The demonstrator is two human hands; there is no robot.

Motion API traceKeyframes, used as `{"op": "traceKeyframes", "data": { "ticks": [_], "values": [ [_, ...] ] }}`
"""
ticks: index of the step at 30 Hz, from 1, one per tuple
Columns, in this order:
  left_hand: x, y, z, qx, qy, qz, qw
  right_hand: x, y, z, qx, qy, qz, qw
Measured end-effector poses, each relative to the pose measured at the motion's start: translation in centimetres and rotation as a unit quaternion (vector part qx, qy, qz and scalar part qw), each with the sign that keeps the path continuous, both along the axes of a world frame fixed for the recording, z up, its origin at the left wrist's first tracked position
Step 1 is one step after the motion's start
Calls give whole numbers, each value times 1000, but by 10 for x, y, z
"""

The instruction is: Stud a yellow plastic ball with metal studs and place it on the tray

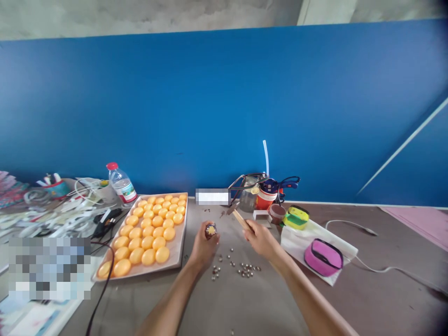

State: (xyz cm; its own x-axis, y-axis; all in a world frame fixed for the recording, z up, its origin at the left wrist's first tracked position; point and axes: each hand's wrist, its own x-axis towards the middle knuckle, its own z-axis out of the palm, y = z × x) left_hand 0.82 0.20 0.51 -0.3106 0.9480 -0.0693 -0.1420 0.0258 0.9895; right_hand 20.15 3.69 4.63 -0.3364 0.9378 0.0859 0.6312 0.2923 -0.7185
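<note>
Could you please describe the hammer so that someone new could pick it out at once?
Below the blue wall, look along the table to the right of the tray of orange domes. There, the right hand grips the hammer. Its pale, straight handle and dark head set it apart from the jar and red tub behind it.

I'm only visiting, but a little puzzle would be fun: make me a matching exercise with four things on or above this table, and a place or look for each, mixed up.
Things
1. Hammer
2. Bottle
3. Orange round pieces
4. Small shiny pieces

Places and looks
A. Clear, with a red cap
B. Scattered loose on the table
C. Gripped in the right hand
D. Laid out in a shallow tray

Right pairs: 1-C, 2-A, 3-D, 4-B
</note>
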Motion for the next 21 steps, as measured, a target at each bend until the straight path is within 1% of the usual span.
{"op": "traceKeyframes", "data": {
  "ticks": [4,5,8,10,16,18,19,21],
  "values": [
    [-7,2,-4,29,46,3,999,10,13,-14,12,-74,-55,996],
    [-10,2,-6,32,42,4,999,11,15,-18,14,-89,-61,994],
    [-14,3,-11,32,-13,7,999,11,16,-28,26,-137,-79,987],
    [-14,3,-12,29,-34,6,999,12,15,-31,41,-168,-86,981],
    [-12,2,-8,28,-21,2,999,8,12,-32,94,-232,-79,965],
    [-12,2,-7,29,-18,7,999,3,9,-30,128,-215,-62,966],
    [-13,2,-6,30,-9,10,999,0,6,-28,145,-195,-42,969],
    [-15,2,-7,36,36,12,999,-6,2,-26,159,-152,36,975]
  ]
}}
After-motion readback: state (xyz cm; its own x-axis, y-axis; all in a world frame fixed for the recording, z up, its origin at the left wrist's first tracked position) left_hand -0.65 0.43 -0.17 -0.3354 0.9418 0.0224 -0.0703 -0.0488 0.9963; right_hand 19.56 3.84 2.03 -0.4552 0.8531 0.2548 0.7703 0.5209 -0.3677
